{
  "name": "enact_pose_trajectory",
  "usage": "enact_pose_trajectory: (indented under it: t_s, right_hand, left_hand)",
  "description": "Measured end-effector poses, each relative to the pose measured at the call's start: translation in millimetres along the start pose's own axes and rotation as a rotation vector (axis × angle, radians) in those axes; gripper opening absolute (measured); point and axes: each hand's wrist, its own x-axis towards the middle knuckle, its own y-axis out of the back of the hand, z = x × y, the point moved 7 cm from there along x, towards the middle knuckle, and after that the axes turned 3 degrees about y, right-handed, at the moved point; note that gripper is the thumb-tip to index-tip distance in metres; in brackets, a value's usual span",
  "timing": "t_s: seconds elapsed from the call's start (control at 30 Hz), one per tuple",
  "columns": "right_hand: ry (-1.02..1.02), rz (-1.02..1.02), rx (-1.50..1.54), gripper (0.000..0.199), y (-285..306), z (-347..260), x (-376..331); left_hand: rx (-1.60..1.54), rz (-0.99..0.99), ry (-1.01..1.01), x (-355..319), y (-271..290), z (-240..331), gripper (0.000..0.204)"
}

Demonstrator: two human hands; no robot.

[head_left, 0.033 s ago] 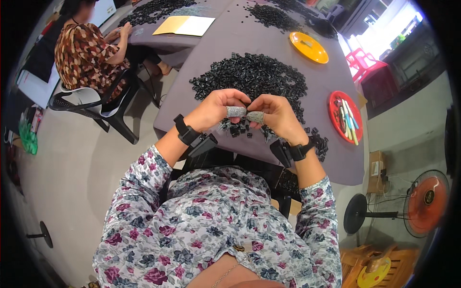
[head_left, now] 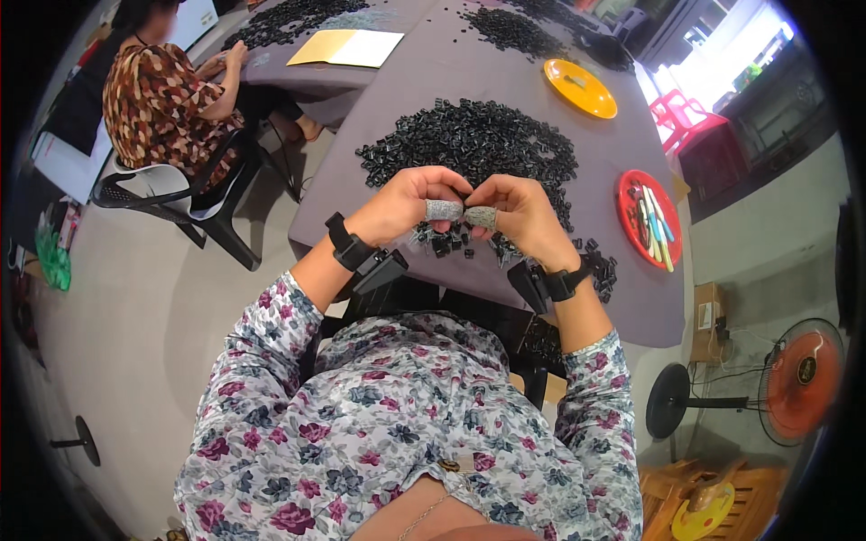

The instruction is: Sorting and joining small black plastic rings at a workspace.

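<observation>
Black plastic pieces [head_left: 474, 144], a big dark heap of them, sprawl across the grey-purple table [head_left: 415, 81] just beyond the hands, with a few strays [head_left: 451, 243] lying right beneath the fingers and another small cluster [head_left: 603, 270] off by the right wrist. Largest thing in shot is that table, running away up the frame, and a second table [head_left: 298, 77] sits to its left where another person in a patterned brown top [head_left: 153, 99] sits on a dark plastic chair [head_left: 180, 203] with a yellow-and-white folder [head_left: 347, 47] lying in front. On the floor at the right stands an orange fan [head_left: 798, 379], and a red stool [head_left: 677, 113] sits past the table's far edge. Down in size now: a red plate [head_left: 631, 194] with slim stick-like tools lies at the right of the heap, a yellow plate [head_left: 582, 88] further up. Both hands meet over the table's near edge, each wrist wearing a black strap. Left hand [head_left: 410, 198] is curled, its thumb capped in a grey finger cot [head_left: 444, 210]; right hand [head_left: 523, 212] mirrors it, grey cot [head_left: 481, 216] on its thumb, the two thumb tips touching and fingers pinched tight together over something small and dark, too tiny to make out
</observation>
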Motion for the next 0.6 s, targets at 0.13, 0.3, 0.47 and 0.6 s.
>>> enact_pose_trajectory:
  t_s: [0.13,0.3,0.47,0.6]
  right_hand:
    - [0.019,-0.032,0.007,0.018,-2.0,5.6,-1.5]
    - [-0.036,-0.082,0.141,0.016,-13.1,25.3,-14.0]
    - [-0.076,-0.102,0.141,0.022,-23.4,49.8,-30.9]
    - [0.028,-0.071,0.201,0.023,-34.0,54.8,-38.6]
  left_hand:
    - [0.003,-0.032,0.015,-1.1,-1.3,-2.3,0.032]
    - [-0.075,-0.101,0.092,-8.6,-5.4,-17.4,0.037]
    - [-0.038,-0.225,0.111,-14.8,-11.6,-35.2,0.043]
    - [-0.124,-0.196,0.175,-16.6,-11.2,-54.3,0.042]
